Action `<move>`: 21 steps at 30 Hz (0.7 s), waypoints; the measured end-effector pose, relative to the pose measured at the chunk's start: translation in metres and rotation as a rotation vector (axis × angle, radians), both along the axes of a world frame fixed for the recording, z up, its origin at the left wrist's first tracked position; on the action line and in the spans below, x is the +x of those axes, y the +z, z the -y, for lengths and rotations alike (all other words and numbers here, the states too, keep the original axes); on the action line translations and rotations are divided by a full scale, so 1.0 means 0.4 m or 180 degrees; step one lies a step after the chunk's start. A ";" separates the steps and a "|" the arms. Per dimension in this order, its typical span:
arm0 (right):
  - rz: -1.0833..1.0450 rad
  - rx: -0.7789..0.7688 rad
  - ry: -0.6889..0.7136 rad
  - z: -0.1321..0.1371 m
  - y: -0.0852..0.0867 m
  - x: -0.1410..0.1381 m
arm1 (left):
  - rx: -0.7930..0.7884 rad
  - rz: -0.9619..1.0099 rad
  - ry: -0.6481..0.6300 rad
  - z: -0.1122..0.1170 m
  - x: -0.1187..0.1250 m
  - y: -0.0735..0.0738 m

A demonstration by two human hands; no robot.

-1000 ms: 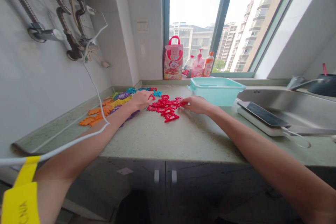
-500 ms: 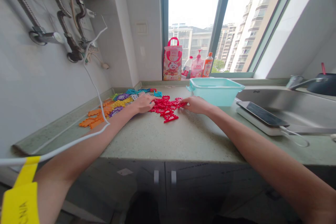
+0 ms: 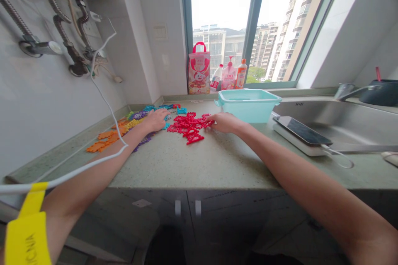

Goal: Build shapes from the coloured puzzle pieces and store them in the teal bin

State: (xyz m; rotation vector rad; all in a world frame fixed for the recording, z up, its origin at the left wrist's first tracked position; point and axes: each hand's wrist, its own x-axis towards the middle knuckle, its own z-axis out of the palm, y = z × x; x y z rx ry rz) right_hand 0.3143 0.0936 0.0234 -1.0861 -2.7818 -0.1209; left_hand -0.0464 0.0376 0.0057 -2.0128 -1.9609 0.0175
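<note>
A heap of flat red plastic building pieces with notched edges (image 3: 188,124) lies on the counter between my two hands. My right hand (image 3: 225,122) is at the heap's right side, thumb and fingers closed on a red building piece (image 3: 208,123). My left hand (image 3: 156,120) rests over the sorted pieces to the left, its fingers loosely spread. Around it lie blue pieces (image 3: 181,110), purple pieces (image 3: 143,140), yellow pieces (image 3: 134,123) and orange pieces (image 3: 101,145). The palm and forearm cover part of these groups.
A light-teal plastic tub (image 3: 248,107) stands behind my right hand. Right of it are a phone (image 3: 303,131) on a white box and a steel sink (image 3: 367,120). A white cable (image 3: 105,97) crosses my left forearm. A pink bag (image 3: 199,72) and several bottles line the sill.
My left hand has moved left, from the red heap onto the coloured pieces. My right hand stays at the heap's right side. The whole view has shifted slightly.
</note>
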 end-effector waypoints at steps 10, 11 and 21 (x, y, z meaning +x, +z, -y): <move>0.0199 0.0102 0.0044 0.030 0.016 -0.009 | 0.0097 0.0253 0.0221 -0.228 0.018 0.086; 0.0214 0.0111 0.0047 0.032 0.017 -0.011 | 0.0040 0.0346 0.0321 -0.262 0.016 0.090; 0.0352 0.0072 0.0060 0.050 0.038 -0.016 | -0.0212 0.0662 0.0649 -0.398 0.005 0.053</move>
